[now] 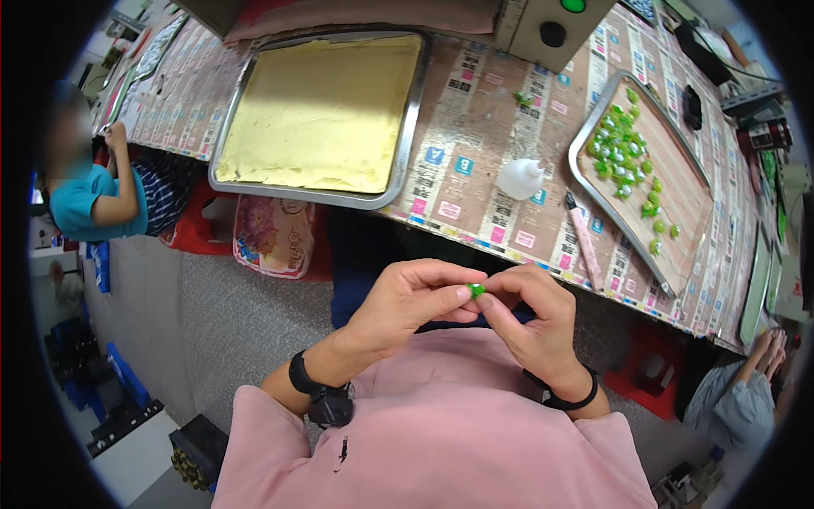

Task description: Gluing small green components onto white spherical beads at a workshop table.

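Note:
A small bright green piece (476,290) with a pale spot is pinched between the fingertips of both hands, in front of my chest and just off the table's near edge. My left hand (415,301) grips it from the left with thumb and forefinger. From the other side, my right hand (530,314) closes thumb and forefinger on it. The fingers cover most of the piece, so its exact kind cannot be made out. Similar small green pieces with white, eye-like spots (623,153) lie in a metal tray (579,165) at the right.
On the printed-paper-covered table (458,93) stand a white squeeze bottle (520,179), a pink pen-like tool (583,242) and a large metal tray (386,199) lined in yellow. A grey box (543,34) with a green button stands behind. Other people sit at left (102,199) and right (733,399).

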Available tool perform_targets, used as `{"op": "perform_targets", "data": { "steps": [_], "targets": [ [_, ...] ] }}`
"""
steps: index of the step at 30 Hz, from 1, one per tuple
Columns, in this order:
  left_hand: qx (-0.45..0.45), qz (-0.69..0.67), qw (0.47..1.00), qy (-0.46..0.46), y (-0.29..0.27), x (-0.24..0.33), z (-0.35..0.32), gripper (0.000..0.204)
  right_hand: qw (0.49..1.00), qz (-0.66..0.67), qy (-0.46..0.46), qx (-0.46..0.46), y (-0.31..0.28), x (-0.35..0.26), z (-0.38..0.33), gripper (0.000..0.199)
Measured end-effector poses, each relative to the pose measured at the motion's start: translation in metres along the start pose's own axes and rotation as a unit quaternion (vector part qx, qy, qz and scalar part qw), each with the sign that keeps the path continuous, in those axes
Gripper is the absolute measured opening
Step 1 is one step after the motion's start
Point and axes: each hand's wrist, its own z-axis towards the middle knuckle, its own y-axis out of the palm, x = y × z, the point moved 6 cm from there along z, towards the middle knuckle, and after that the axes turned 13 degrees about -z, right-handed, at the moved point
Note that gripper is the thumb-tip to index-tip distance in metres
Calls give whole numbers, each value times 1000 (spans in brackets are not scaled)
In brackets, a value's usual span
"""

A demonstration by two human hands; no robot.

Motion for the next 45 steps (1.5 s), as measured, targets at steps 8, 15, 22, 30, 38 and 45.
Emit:
{"op": "perform_targets", "data": {
  "steps": [8, 15, 22, 30, 38, 45],
  "targets": [
    [4, -16, 1000, -3, 6, -2, 2, 25, 1000, -2, 14, 8, -3, 6, -5, 15],
    [-6, 37, 999, 35, 11, -2, 3, 23, 1000, 9, 14, 10, -5, 7, -7, 16],
    [-31, 83, 994, 67, 13, 0, 4, 24, 1000, 15, 24, 11, -5, 11, -7, 15],
    [2, 57, 998, 33, 12, 1, 6, 20, 994, 77, 80, -6, 1, 25, -8, 13],
    [-1, 16, 1000, 18, 11, 0, 8, 19, 991, 104, 88, -11, 0, 26, -6, 16],
    [-49, 98, 985, 130, 13, 5, 10, 16, 999, 40, 18, 15, -1, 16, -4, 18]
  ]
}}
